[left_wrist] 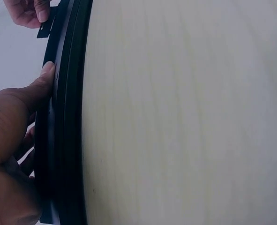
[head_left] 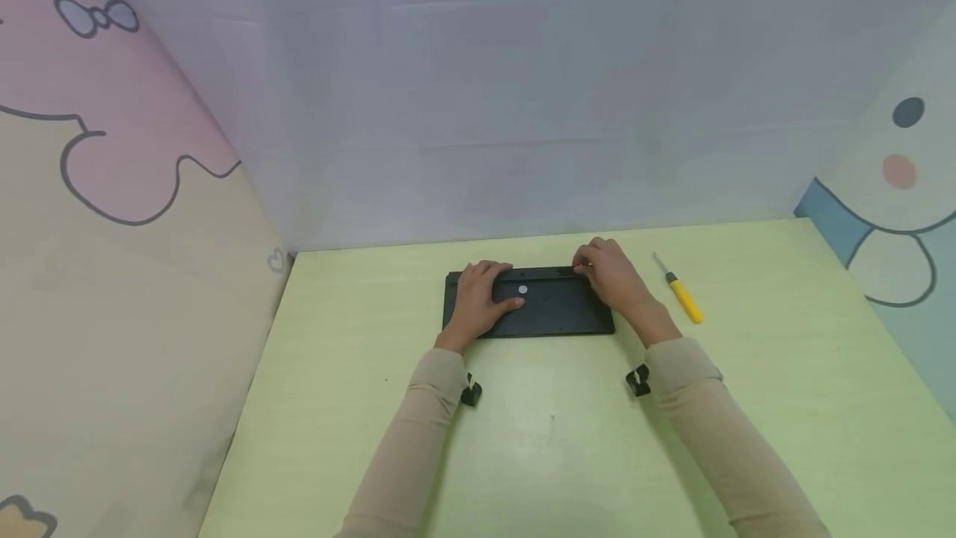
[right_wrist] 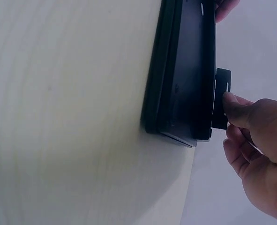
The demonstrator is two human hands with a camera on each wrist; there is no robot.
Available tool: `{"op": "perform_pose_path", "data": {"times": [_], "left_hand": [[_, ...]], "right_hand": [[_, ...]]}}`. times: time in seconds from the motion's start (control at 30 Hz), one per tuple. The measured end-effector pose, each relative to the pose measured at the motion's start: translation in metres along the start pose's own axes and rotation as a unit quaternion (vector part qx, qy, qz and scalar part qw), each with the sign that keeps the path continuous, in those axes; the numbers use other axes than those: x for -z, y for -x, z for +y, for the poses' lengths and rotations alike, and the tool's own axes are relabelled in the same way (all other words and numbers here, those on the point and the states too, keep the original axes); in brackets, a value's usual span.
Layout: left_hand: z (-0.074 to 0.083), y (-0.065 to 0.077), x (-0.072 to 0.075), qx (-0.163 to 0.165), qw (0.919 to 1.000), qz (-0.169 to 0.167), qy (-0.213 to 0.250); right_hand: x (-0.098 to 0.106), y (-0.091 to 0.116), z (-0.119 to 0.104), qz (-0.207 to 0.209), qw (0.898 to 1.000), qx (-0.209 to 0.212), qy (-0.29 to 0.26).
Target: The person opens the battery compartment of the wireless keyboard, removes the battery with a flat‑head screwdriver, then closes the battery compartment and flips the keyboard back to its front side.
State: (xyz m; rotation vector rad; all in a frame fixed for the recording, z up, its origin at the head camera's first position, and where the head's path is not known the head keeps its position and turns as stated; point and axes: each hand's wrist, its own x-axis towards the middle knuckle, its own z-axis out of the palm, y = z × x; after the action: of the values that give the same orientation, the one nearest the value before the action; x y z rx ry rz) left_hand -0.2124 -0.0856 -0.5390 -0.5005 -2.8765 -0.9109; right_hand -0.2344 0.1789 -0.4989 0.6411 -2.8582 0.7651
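A black keyboard lies on the table with its plain back upward and a round pale label near the middle. My left hand grips its left part, thumb across the back and fingers over the far edge. At the far right edge, my right hand pinches a small flat black cover between thumb and fingers. This cover has a narrow slot and stands up from the edge in the right wrist view. Beside the right hand lies a screwdriver with a yellow handle.
The pale yellow-green table meets a whitish cloth wall just behind the keyboard. Panels with cartoon drawings stand at the left and right. Black wrist mounts show by both cuffs.
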Motion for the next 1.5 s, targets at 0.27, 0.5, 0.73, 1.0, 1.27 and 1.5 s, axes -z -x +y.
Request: {"op": "perform_pose_path", "data": {"times": [0.27, 0.5, 0.73, 1.0, 1.27, 1.5], "left_hand": [[-0.001, -0.001, 0.0, 0.009, 0.9999, -0.007, -0.002], [-0.001, -0.001, 0.0, 0.008, 0.9999, -0.007, 0.003], [0.0, 0.0, 0.001, 0.01, 0.9999, -0.01, 0.005], [-0.001, -0.002, 0.001, 0.008, 0.9997, -0.019, 0.009], [-0.002, -0.002, 0.001, 0.007, 0.9995, -0.029, 0.011], [-0.001, -0.001, 0.002, 0.005, 0.9995, -0.026, 0.015]], "right_hand": [[0.007, 0.0, 0.006, 0.02, 1.0, 0.005, 0.0], [0.009, 0.0, 0.016, 0.013, 1.0, -0.021, -0.007], [0.008, -0.003, 0.026, 0.015, 0.999, -0.035, -0.001], [0.01, -0.005, 0.038, 0.01, 0.998, -0.064, 0.02], [0.005, -0.005, 0.049, -0.009, 0.997, -0.083, 0.005], [0.001, -0.008, 0.048, -0.007, 0.997, -0.078, -0.002]]}}
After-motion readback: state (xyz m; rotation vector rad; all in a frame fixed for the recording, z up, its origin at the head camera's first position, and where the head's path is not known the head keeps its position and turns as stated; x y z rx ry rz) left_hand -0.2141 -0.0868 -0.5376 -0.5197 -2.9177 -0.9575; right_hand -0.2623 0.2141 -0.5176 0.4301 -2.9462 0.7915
